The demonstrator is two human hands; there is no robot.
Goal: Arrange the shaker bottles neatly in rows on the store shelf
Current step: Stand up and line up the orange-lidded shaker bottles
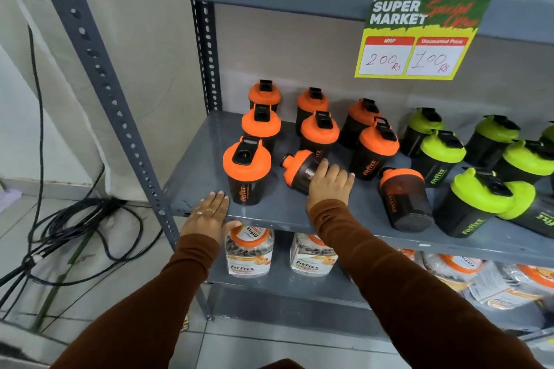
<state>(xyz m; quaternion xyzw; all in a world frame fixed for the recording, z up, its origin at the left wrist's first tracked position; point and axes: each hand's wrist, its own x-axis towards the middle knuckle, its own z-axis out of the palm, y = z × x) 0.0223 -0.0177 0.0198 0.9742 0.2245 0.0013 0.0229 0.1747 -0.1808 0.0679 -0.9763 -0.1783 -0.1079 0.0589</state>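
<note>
**Right hand on a toppled orange shaker, left hand flat at the shelf edge**

I saw my right hand (329, 184) lying over a tipped orange-lidded shaker (299, 169) near the front middle of the grey shelf (284, 213). The bottle lay on its side with its lid pointing left, and my fingers curved over its dark body; whether they had truly closed round it I could not tell, since the underside was hidden. My left hand (209, 216) rested palm down on the front lip of the shelf, fingers spread and flat, holding nothing (rings showed on two fingers).

Just to the right of that hand stood an upright orange shaker (246, 171), the front of a column of three. Further orange-lidded bottles stood behind in two more columns, roughly lined up. To the right of my right hand, another orange shaker (404, 198) leaned or lay with its base toward me. Beyond it the green-lidded shakers (442, 153) crowded the right part of the shelf, the front ones tilted and touching one another.

A yellow and green price card (419, 39) hung from the shelf above. On the shelf below stood clear jars (248, 252) with orange lids.
</note>
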